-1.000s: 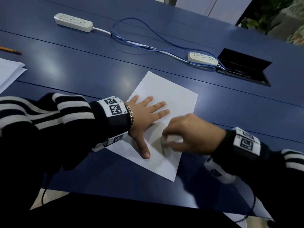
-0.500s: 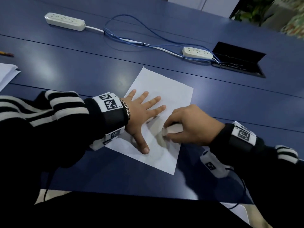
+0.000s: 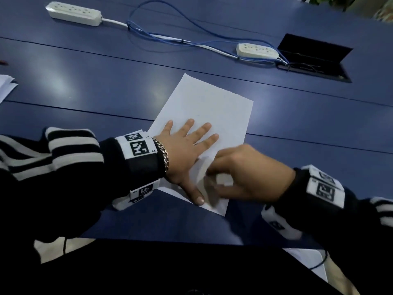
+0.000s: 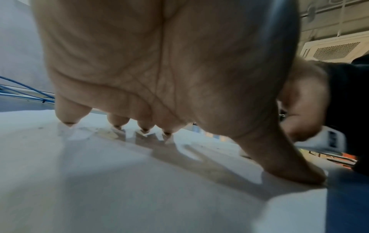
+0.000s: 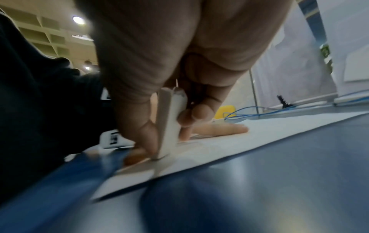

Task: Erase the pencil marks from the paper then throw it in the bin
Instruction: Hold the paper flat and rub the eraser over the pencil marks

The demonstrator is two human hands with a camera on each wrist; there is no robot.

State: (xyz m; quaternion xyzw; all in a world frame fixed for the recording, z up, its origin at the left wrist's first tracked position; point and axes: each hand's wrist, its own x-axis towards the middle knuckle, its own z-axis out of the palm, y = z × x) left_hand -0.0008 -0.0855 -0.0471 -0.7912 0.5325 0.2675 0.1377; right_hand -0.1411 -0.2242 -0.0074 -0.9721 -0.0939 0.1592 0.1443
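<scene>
A white sheet of paper lies slanted on the blue table. My left hand lies flat on its near half, fingers spread and straight, thumb near the front corner; the left wrist view shows its fingertips pressing the paper. My right hand pinches a white eraser between thumb and fingers, just right of the left thumb. In the right wrist view the eraser stands on end with its lower tip on the paper. No pencil marks show clearly.
Two white power strips joined by blue and white cables lie at the back. An open black cable hatch sits at the back right. A stack of paper lies at the left edge.
The right hand and eraser have rubbed back and forth, now blurred and lower, close to the left thumb. The left hand has stayed flat on the paper.
</scene>
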